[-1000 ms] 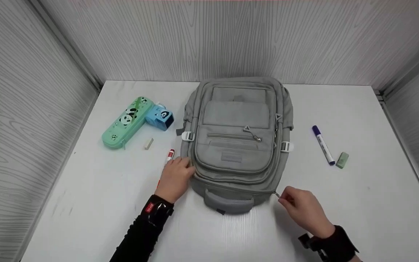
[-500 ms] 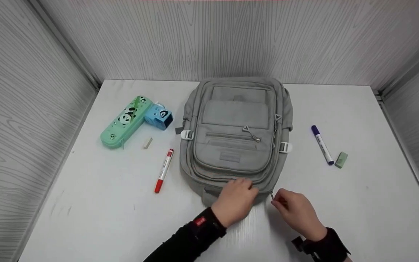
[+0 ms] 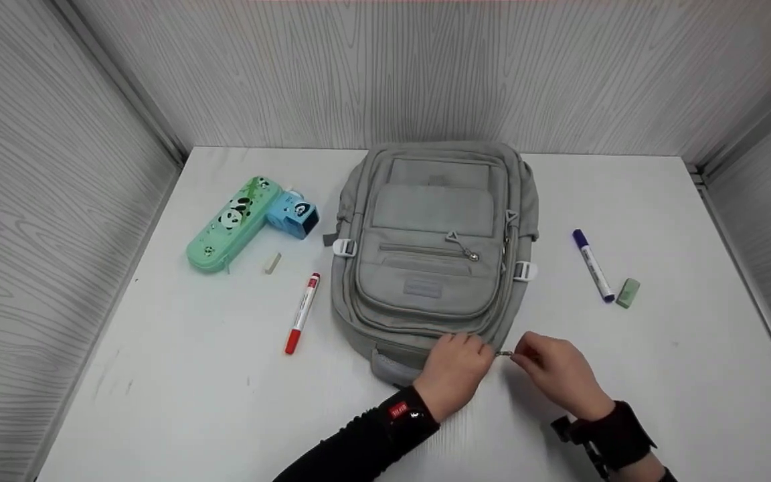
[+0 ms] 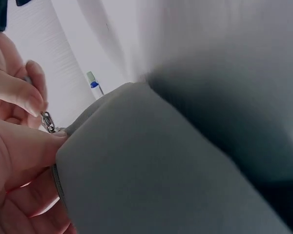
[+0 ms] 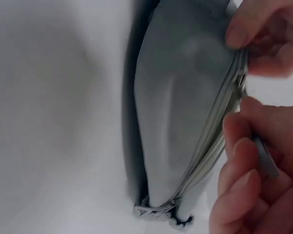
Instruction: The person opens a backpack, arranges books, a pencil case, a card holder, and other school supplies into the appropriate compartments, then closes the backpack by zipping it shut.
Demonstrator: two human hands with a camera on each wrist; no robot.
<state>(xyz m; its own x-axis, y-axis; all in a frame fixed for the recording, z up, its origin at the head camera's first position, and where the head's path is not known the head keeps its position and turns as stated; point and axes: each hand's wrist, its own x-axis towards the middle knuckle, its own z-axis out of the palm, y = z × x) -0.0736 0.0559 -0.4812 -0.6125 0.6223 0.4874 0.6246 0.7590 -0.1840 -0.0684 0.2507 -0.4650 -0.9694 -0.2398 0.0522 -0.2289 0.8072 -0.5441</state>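
A grey backpack (image 3: 432,211) lies flat on the white table, its carry handle (image 3: 392,368) towards the person. My left hand (image 3: 456,371) grips the fabric along the zipper at the near right corner, covering part of the handle. Just to its right, my right hand (image 3: 559,375) pinches the zipper pull (image 3: 504,353) and holds it out sideways. The left wrist view shows the metal links of the pull (image 4: 48,122) taut between both hands. In the right wrist view, the zipper (image 5: 205,158) is parted below the slider, and the end of the pull sticks out behind the curled fingers.
Left of the backpack lie a green panda pencil case (image 3: 235,224), a blue pencil sharpener (image 3: 293,214), a white eraser (image 3: 272,263) and a red marker (image 3: 302,313). To the right are a purple marker (image 3: 593,266) and a green eraser (image 3: 628,293). Wood-grain panels (image 3: 425,73) enclose the table.
My left hand has moved right from the backpack's left side, beside the red marker, to the near right corner and grips there. My right hand keeps the zipper pull, now turned more sideways.
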